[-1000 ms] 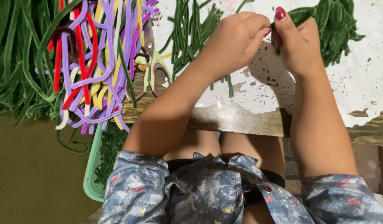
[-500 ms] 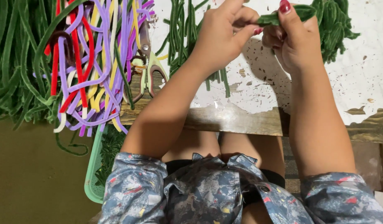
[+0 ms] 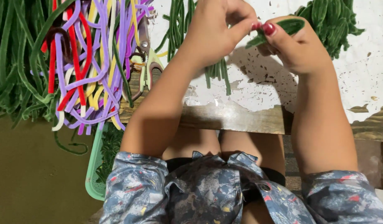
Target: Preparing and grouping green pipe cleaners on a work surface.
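Green fuzzy stem point(image 3: 278, 31) is pinched at the far edge of the table point(image 3: 258, 83), between the left hand point(image 3: 212, 35) and the right hand point(image 3: 297, 47), both gripping it. Keep fingertips close together for control. Scissors point(image 3: 148, 68) lie left, beside coloured stems point(image 3: 89, 62).

2 hands point(image 3: 216, 33), 1 pair of scissors point(image 3: 148, 68), 1 green basket point(image 3: 93, 182), 1 table point(image 3: 378, 87); pipe cleaners point(image 3: 96, 54) too tangled to count.
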